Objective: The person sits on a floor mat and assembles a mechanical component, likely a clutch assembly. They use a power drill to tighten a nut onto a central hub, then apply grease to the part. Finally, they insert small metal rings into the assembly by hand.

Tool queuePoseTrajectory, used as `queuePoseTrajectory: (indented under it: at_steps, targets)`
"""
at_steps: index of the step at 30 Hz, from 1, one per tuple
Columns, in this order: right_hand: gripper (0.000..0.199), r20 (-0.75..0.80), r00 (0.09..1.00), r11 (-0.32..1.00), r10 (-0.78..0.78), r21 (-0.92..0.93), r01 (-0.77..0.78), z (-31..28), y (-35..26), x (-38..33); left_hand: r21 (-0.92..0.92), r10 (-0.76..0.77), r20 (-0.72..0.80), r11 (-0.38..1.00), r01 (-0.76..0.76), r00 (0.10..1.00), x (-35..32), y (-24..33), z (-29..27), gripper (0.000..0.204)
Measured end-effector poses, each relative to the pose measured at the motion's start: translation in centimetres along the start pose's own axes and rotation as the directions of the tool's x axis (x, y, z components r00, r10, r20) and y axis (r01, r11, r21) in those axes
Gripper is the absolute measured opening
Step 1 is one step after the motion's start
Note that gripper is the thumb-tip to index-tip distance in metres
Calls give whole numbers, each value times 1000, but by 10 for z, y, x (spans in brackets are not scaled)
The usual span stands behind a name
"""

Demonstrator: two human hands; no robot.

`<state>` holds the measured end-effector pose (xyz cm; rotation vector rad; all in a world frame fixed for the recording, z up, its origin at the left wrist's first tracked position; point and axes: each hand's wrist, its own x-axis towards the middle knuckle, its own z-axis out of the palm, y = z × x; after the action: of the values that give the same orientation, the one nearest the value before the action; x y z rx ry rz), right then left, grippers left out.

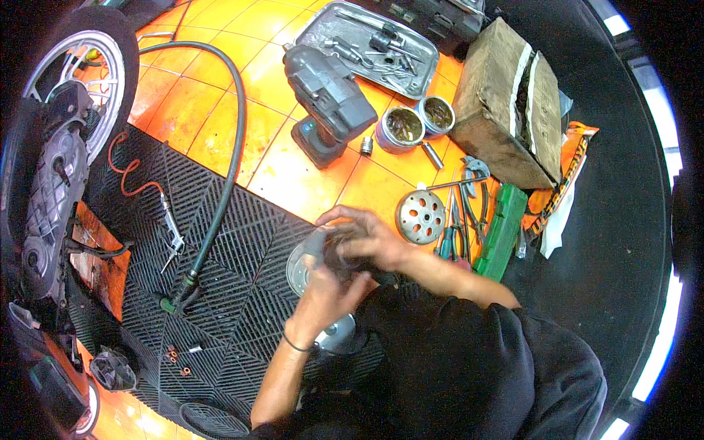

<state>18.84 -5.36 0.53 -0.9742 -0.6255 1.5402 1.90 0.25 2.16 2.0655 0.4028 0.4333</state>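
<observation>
My left hand (326, 293), with a dark band at its wrist, and my right hand (375, 240) are closed around a dark round part (343, 251). Motion blur smears the part and the fingers, so its exact kind cannot be made out. Beneath my hands a silvery round metal piece (296, 273) shows in part on the black mat (242, 293). Another shiny metal piece (336, 334) lies near my left wrist, partly covered by my body. To the right of my right hand rests a clutch bell (421, 217) with holes in its face.
A cordless impact wrench (326, 95), a socket (366, 146), two cans (400, 130) and a metal tray (308, 37) of tools stand ahead. Right are pliers (469, 205), a green case (501, 227) and a cardboard box (484, 110). Left lie an air blow gun (172, 233), a hose (238, 132) and a motorbike wheel (110, 73).
</observation>
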Motion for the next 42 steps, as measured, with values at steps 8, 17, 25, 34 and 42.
queuePoseTrajectory:
  at_steps: [8,17,25,34,42]
  targets:
    - [44,-488,833,938,261,334,-98,-91,-97,3,270,-208,-261,922,278,943,-7,-20,27,99]
    - [21,-842,457,881,-286,-419,-220,-319,-177,141,488,-687,-241,524,698,685,8,-17,48,106]
    - [24,-574,460,345,-677,-800,-491,-274,-172,144,368,-793,-171,500,784,585,19,-8,27,104]
    - [19,-425,742,203,-519,-904,-376,-215,-105,27,281,-608,-228,707,649,761,13,-29,12,98]
    - [83,-251,897,-367,-364,-847,-385,-195,-97,26,-353,-632,-193,758,548,750,-15,-92,-63,94]
